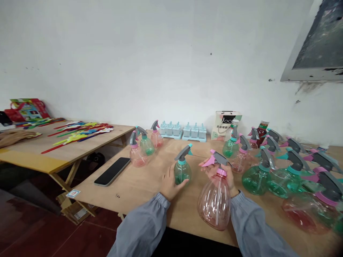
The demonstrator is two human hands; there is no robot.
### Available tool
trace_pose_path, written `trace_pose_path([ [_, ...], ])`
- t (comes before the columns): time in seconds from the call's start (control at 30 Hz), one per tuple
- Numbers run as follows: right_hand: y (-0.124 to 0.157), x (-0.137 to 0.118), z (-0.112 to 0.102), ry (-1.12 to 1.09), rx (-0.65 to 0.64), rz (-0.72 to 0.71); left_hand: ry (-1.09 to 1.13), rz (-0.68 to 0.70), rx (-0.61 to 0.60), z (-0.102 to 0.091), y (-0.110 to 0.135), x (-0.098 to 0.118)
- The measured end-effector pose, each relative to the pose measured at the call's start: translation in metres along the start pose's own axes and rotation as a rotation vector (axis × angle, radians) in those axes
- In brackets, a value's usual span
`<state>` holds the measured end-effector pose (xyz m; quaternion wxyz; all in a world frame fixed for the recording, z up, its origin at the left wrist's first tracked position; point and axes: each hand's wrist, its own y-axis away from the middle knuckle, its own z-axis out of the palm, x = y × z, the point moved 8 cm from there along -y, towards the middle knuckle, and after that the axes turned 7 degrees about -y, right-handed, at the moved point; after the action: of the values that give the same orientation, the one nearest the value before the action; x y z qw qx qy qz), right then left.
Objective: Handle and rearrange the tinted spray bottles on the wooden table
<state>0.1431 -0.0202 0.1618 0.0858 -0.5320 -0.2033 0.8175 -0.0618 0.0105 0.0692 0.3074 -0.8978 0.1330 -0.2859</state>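
My left hand is wrapped round a small green spray bottle with a grey head and teal trigger, standing on the wooden table. My right hand grips the neck of a pink spray bottle with a grey head and pink trigger, held tilted above the table's front edge. Both arms wear grey sleeves.
Several green and pink spray bottles crowd the right of the table; three more stand at the back left. A black phone lies at the left edge. Pale blue moulds and a small box sit by the wall. A second table with colourful sticks stands left.
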Motion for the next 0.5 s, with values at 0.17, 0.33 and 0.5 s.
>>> trace_pose_path([
  [0.17,0.001,-0.005,0.002,0.041,0.0,-0.049,0.003,-0.002,0.004,0.0,0.0,0.001],
  [0.33,-0.001,0.0,-0.004,0.06,0.003,-0.03,0.002,0.003,0.017,-0.001,0.0,0.001],
  [0.5,0.003,0.013,-0.012,-0.017,-0.009,0.047,-0.028,0.006,0.008,-0.001,0.0,0.002],
])
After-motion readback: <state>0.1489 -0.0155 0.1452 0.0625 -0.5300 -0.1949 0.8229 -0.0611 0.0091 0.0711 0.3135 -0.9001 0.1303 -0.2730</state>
